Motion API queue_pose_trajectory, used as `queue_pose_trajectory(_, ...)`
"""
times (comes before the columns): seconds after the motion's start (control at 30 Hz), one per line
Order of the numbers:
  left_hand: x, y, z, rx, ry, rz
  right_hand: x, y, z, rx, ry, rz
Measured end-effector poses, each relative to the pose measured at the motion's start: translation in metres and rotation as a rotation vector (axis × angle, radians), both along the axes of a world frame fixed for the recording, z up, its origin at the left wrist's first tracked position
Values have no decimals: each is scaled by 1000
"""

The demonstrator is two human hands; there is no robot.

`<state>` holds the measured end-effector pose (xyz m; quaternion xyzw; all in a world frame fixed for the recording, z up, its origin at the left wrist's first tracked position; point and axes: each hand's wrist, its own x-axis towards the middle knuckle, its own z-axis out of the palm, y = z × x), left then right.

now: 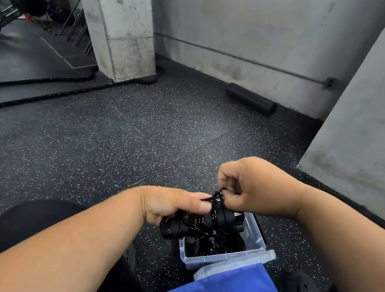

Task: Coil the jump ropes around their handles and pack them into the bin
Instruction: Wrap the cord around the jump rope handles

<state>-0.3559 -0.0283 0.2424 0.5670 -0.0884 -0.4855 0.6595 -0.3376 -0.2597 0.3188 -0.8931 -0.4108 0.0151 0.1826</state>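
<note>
Far off to the left a thick black battle rope [40, 94] lies in two long lines across the speckled black rubber floor [117, 139], looping round the foot of a grey concrete pillar [125, 28]. Closer in, the person's left hand [170, 205] grips a bundle of black jump rope handles wound with thin black cord [203, 221], fingers curled under it and the thumb laid flat along the top. The bundle hangs just above the near-left corner of a clear plastic bin [256, 235] on the floor, where more black ropes and handles already lie in a dark tangle. Just beside the left thumb, the right hand [253, 188] is closed, pinching a small loop of the cord at the top of the bundle. A blue lid [232, 291] leans against the bin's near rim. Farther right, a black foam roller [250, 98] rests against the base of the grey wall [243, 34].
</note>
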Motion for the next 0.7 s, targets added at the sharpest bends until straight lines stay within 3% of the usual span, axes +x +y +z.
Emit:
queue_pose_trajectory(0.07, -1, -8, 4, 66, -12, 78, 0, 1, -3, -14, 19, -2)
queue_pose_trajectory(0.13, -1, -10, 2, 152, -134, 62, -2, 4, -9, -24, 43, 0)
queue_pose_trajectory(0.2, -2, -10, 0, 166, -142, 40, -2, 6, -15, -16, 74, -5)
queue_pose_trajectory(0.4, 3, -11, -6, 35, -105, 121, 3, 3, -14, 110, -52, -80)
queue_pose_trajectory(0.5, 10, -9, -9, -43, -31, 142, 10, -2, -17, 252, -13, -161)
queue_pose_trajectory(0.7, 12, -9, -6, 179, -59, 247, 26, -2, -49, 328, 176, -259)
